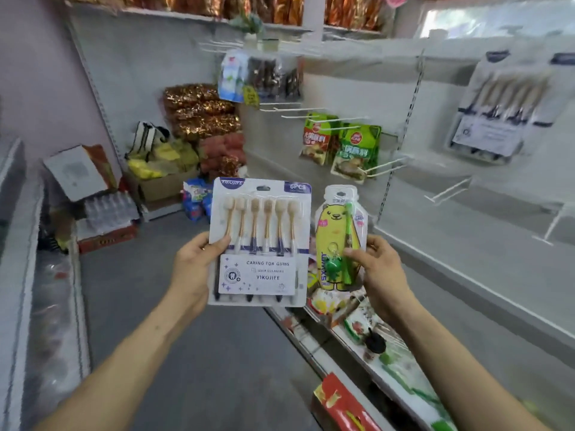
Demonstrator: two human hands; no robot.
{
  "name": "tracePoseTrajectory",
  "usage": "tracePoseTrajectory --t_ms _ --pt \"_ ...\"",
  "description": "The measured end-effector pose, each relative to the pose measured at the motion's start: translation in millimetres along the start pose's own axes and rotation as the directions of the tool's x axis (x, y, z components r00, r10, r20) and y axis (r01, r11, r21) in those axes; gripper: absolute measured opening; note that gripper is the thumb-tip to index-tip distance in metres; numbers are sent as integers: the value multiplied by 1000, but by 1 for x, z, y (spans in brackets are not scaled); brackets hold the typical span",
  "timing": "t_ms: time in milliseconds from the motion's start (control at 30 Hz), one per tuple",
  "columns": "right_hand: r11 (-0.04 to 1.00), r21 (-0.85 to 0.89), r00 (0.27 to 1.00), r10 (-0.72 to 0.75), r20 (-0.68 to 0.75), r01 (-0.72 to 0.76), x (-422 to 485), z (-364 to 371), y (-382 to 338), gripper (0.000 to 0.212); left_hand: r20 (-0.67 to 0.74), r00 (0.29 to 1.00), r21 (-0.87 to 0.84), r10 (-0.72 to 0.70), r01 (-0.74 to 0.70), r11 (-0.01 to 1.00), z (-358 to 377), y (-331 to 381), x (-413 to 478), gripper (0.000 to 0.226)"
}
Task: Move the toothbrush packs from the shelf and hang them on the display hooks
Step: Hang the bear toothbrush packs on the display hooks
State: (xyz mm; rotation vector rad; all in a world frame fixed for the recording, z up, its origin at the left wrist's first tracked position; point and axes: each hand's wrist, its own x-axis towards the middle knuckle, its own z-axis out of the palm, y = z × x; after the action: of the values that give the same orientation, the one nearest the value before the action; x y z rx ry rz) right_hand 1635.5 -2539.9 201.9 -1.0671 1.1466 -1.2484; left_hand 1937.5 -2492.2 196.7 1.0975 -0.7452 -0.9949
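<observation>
— Grip check: what has the left hand (193, 269) got?
— It holds the flat white six-brush blister pack (259, 241) by its left edge, upright.
— And right of it?
— A yellow bear-shaped toothbrush pack (333, 241) (green brush (350, 241) inside), pinched by the right hand (379, 269); white wire hooks (385, 164) stand farther right.

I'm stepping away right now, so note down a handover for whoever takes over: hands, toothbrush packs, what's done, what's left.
Left hand: grips the six-brush pack by its left edge.
Right hand: pinches the yellow bear pack.
Both packs are held up facing the display wall, not yet hung.
Done: a similar multi-brush pack hangs at upper right.
Left: hang both held packs on bare hooks.
</observation>
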Motion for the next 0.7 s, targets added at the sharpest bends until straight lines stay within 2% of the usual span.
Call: tracePoseTrajectory --t_ms 267,433,700 --pt "989 3 955 -142 -262 148 54 -30 -41 24 331 944 -46 3 13 999 96 2 119 28" --pt "973 -37 886 -224 -406 229 79 -72 -67 25 466 885 -70 -10 48 996 175 -2 161 25" --pt "957 -89 753 -274 -598 278 82 -137 -97 30 651 759 -107 -1 93 990 300 -6 195 41"
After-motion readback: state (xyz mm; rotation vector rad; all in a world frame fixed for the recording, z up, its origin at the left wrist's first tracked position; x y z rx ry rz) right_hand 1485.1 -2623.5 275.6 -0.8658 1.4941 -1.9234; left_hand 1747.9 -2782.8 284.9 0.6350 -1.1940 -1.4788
